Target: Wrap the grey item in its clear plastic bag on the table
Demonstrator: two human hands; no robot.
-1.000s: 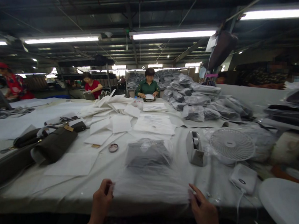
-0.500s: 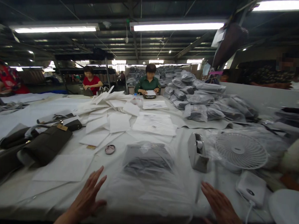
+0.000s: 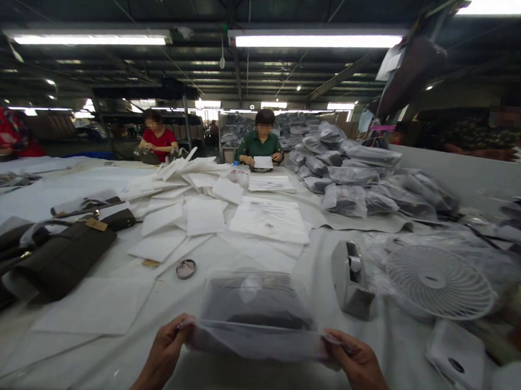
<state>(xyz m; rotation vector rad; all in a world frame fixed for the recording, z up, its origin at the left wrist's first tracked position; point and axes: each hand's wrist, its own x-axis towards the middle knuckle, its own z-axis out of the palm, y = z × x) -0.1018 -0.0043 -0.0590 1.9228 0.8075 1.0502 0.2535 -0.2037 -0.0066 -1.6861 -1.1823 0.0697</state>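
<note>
A dark, flat bag [image 3: 258, 301] lies inside clear plastic [image 3: 260, 343] near the front edge of a white-covered table [image 3: 320, 263], directly before the person who handles it. The left hand [image 3: 168, 343] and the right hand [image 3: 356, 361] are well apart, each pinching one corner of the plastic's near end, which stretches between them in a raised band along the bag's front. The bagging itself looks done for this piece; the near end appears unfastened, with no tape to be made out on it, though blur hides fine detail. To the right stand a tape dispenser [image 3: 353, 283], a white fan [image 3: 439, 282] and a white device with a cable [image 3: 457, 357]. A small ring [image 3: 186, 269] lies to the left, near loose white sheets [image 3: 205, 216]. Farther left, dark olive bags [image 3: 69, 257], one with a tan tag [image 3: 96, 224], lie mostly without plastic and seem unwrapped as yet. Beyond, at right, a heap of plastic-wrapped packages [image 3: 354, 176] appears finished, and across the table a co-worker in green [image 3: 261, 147] holds a white sheet over a dark item; another, in red [image 3: 158, 143], sits at left.
</note>
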